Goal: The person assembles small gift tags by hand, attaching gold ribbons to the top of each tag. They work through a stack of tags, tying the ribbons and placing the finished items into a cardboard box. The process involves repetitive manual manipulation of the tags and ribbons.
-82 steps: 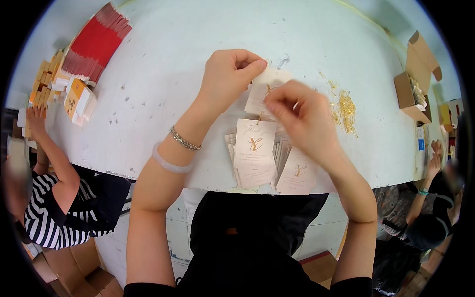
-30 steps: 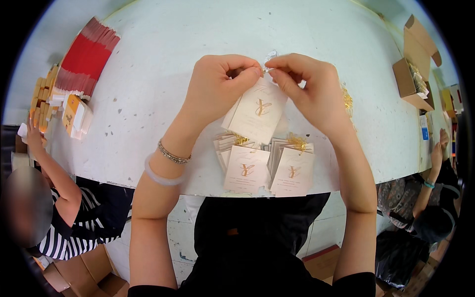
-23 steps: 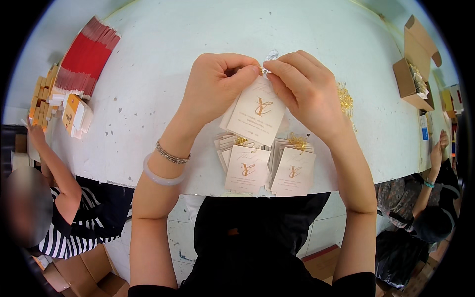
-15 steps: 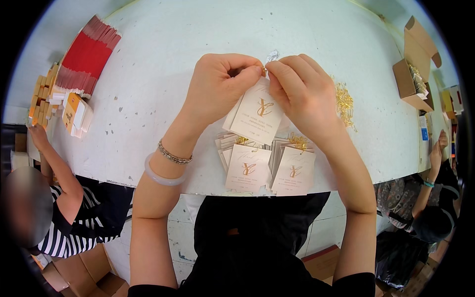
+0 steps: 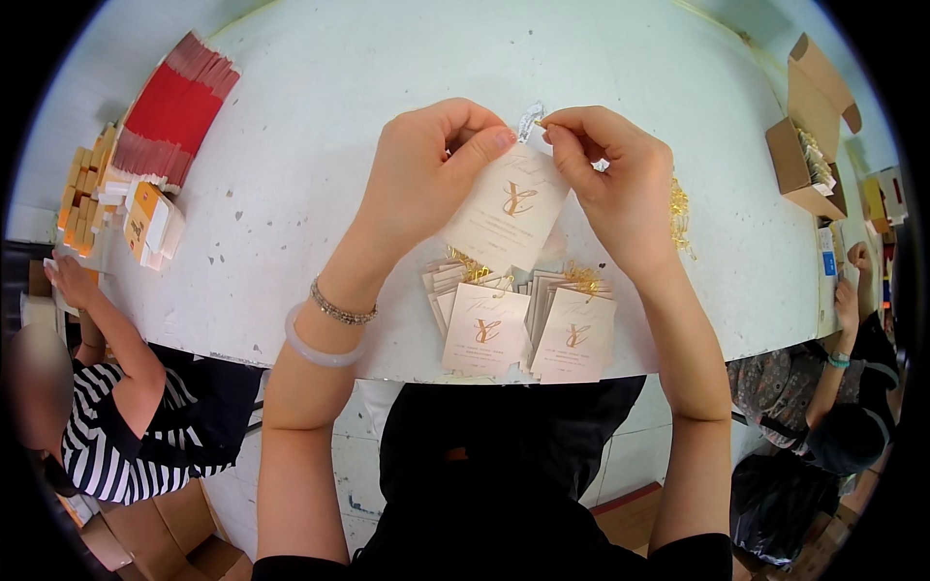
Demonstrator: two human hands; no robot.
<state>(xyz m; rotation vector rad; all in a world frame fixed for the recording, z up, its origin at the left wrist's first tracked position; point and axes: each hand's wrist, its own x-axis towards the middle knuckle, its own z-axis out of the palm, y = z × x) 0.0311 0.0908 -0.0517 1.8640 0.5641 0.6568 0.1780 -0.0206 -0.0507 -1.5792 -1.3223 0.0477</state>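
Note:
My left hand (image 5: 421,174) pinches the top left edge of a cream hang tag (image 5: 506,218) with gold lettering, holding it up off the table. Beside the tag's top corner, my right hand (image 5: 620,184) is closed at the fingertips on a tiny gold safety pin (image 5: 542,124). Below the raised tag lie two stacks of like tags, a left stack (image 5: 486,334) and a right stack (image 5: 573,339), with gold pins bunched at their tops. A pile of loose gold pins (image 5: 680,218) is partly hidden behind my right hand.
Crumpled silvery plastic (image 5: 531,116) lies past my fingertips on the white table (image 5: 320,126). Red folded sleeves (image 5: 174,111) and orange-white boxes (image 5: 150,228) stand at left, an open carton (image 5: 806,165) of tags at right. People sit on both sides.
My right hand has moved slightly right, away from my left fingertips, with the gold pin. The held tag has tilted and now shows more of its face.

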